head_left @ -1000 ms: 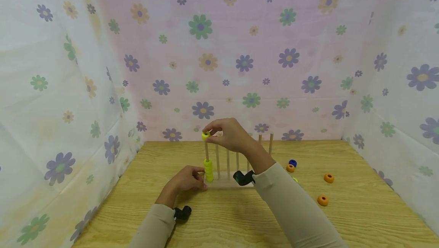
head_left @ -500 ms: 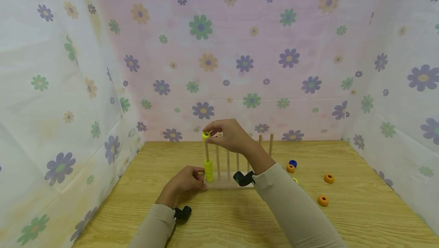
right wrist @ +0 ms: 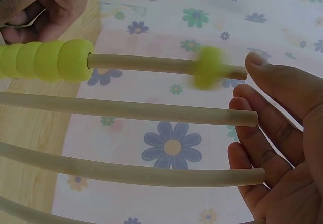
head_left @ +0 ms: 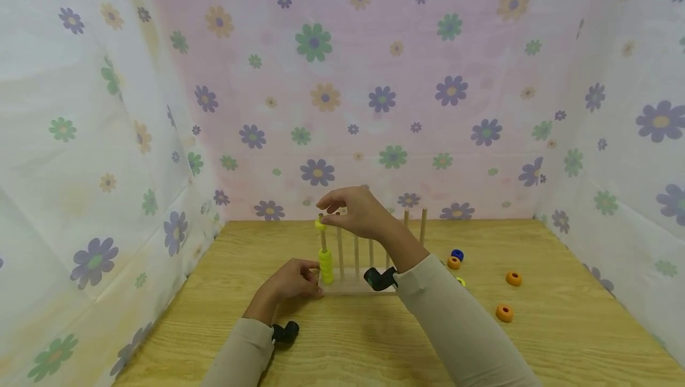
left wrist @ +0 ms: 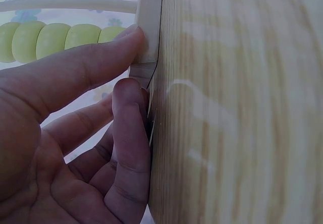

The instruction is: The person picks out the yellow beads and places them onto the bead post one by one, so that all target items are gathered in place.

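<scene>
A wooden peg rack (head_left: 353, 287) stands on the table with a row of upright pegs. On its leftmost peg sits a stack of yellow beads (head_left: 325, 266). Higher on that same peg, one yellow bead (right wrist: 208, 68) is blurred in the right wrist view, below the peg's tip and apart from the stack. My right hand (head_left: 361, 211) is at the peg tops, its thumb and fingers spread and off the bead. My left hand (head_left: 291, 280) grips the left end of the rack's base, thumb on the base (left wrist: 147, 27) in the left wrist view.
To the right of the rack lie a blue bead (head_left: 457, 254), an orange bead (head_left: 453, 263) beside it, and two more orange beads, one farther (head_left: 514, 279) and one nearer (head_left: 504, 313). A yellow bead (head_left: 461, 281) is partly behind the right sleeve. Flowered cloth surrounds the table.
My right hand has let go of the yellow bead, which has dropped a little down the leftmost peg. My left hand has stayed at the base.
</scene>
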Motion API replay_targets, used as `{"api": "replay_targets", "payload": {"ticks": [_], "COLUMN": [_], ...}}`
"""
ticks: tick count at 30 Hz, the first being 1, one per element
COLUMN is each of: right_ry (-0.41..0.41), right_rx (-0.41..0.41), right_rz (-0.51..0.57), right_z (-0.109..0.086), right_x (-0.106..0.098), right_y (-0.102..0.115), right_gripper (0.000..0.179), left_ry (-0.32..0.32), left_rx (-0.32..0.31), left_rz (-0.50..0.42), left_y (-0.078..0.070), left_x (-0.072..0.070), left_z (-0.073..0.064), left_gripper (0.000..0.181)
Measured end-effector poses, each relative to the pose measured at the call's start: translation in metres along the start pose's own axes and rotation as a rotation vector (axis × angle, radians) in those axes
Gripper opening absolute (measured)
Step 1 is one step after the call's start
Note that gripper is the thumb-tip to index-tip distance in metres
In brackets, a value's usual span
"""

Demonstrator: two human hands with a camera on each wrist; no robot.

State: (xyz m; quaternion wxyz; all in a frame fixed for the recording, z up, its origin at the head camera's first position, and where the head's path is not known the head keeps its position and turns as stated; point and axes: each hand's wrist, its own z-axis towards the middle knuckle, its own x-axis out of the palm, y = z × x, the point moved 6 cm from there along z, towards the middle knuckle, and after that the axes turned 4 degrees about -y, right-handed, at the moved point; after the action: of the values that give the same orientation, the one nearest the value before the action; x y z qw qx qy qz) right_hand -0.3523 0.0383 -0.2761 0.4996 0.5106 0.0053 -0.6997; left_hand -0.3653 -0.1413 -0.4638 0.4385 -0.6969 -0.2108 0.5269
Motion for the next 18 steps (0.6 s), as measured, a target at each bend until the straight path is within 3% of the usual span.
{"api": "replay_targets", "payload": {"ticks": [18], "right_ry": [0.004], "right_rx": [-0.017], "right_rz": [-0.030], "right_z": [-0.0002], "right_x": [-0.0060], "right_y": [0.0044], "right_gripper": [0.026], "left_ry": [-0.006], "left_rx": [-0.009], "left_rz": [-0.006], "left_y": [0.0032], "left_x": [-0.0003], "left_z": [0.0033], "left_gripper": [0.066]}}
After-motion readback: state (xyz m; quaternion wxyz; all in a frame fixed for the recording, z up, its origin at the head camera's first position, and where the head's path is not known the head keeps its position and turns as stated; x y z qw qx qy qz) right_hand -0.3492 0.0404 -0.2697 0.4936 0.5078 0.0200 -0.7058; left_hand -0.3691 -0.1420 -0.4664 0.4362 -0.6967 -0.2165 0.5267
